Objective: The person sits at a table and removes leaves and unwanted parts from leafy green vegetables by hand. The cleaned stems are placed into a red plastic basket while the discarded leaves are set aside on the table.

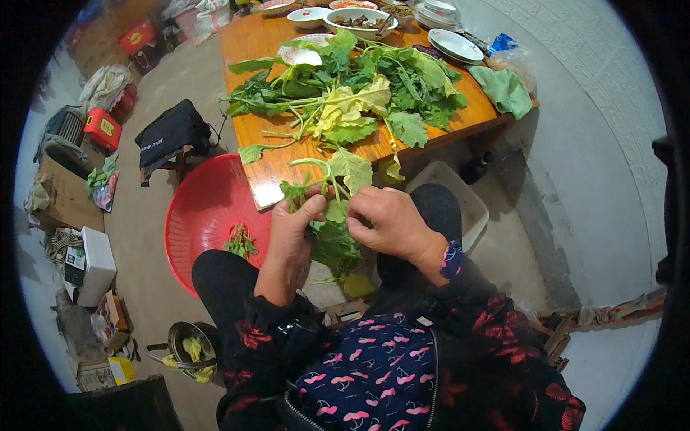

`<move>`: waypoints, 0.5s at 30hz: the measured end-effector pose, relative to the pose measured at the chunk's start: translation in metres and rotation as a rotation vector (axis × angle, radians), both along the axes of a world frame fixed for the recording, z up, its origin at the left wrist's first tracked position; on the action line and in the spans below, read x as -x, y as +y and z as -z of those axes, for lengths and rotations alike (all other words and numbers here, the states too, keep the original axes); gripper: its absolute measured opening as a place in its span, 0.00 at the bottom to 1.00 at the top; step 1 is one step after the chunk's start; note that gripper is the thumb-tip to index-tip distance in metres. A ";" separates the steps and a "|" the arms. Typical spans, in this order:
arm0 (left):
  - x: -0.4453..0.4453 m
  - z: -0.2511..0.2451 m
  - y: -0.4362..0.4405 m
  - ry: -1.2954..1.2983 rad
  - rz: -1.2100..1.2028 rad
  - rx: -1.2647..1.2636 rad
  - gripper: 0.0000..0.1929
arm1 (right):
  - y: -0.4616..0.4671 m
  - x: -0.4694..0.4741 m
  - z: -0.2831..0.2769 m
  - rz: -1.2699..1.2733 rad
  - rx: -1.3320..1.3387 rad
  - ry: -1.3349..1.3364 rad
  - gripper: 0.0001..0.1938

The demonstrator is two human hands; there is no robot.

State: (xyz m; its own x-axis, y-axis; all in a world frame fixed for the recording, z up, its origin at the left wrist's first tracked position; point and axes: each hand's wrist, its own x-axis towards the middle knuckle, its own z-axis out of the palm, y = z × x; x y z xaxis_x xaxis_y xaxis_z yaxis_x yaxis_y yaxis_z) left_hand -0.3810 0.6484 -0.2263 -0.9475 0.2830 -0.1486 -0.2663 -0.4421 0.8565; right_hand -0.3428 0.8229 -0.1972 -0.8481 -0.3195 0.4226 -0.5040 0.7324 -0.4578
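Observation:
My left hand [294,231] grips the stems of a leafy green sprig [350,167] just off the table's near corner. Close on its right, my right hand [391,221] has its fingers curled at the sprig's leaves, thumb against fingertips; what lies between them is hidden. More green leaves [334,248] hang below the hands, between my knees. A heap of leafy greens [409,81], with yellowed leaves [350,108] in front, covers much of the wooden table [259,172]. A few picked greens [241,241] lie in the red plastic basket [199,215] at the left.
Bowls with food [360,24], stacked plates [457,45] and a green cloth [504,89] stand or lie at the table's back and right. Beneath is a pale plastic tub [474,215]. A metal pot [180,339] with yellow leaves, a small stool [180,159] and boxes [94,264] are at left.

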 end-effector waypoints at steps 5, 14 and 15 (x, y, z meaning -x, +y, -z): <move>-0.011 -0.004 0.002 0.075 0.004 0.110 0.14 | -0.006 -0.002 -0.003 -0.097 0.010 -0.005 0.06; -0.013 -0.013 -0.011 0.052 0.220 -0.075 0.11 | 0.007 0.009 -0.025 -0.174 0.981 -0.774 0.13; -0.013 -0.011 -0.011 0.052 0.246 -0.059 0.11 | 0.004 0.009 -0.025 -0.222 1.013 -0.785 0.12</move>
